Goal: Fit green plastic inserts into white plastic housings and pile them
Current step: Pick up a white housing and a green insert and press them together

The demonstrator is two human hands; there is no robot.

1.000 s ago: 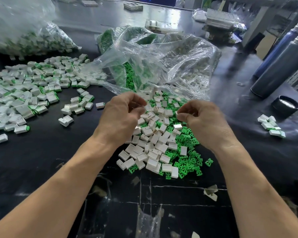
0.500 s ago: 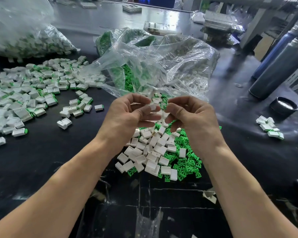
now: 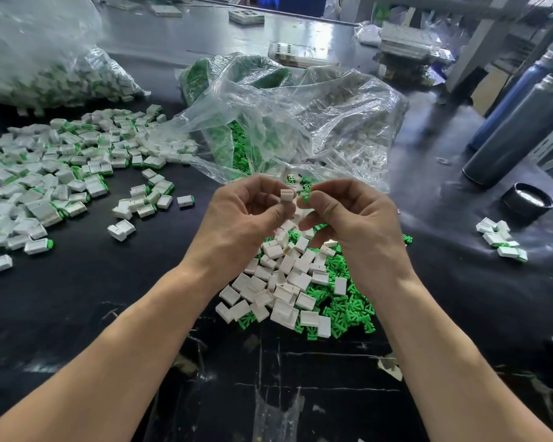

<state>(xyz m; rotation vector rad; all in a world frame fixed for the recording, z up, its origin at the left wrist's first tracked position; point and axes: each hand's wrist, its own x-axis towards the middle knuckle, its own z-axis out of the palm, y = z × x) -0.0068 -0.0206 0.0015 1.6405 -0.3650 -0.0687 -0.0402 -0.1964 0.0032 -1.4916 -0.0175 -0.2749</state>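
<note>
Head-worn camera looks forward and down, close over the black table.

The left hand pinches a white housing upright, and the right hand holds a green insert just beside it. Below them, loose white housings and green inserts lie heaped on the dark tabletop. Fitted pieces spread out at left, and a clear bag lies behind.

Both forearms stretched forward, wrists close together. Left hand raised with fingers curled, thumb pinching. Right hand alongside, fingers likewise curled in a pinch.
</note>
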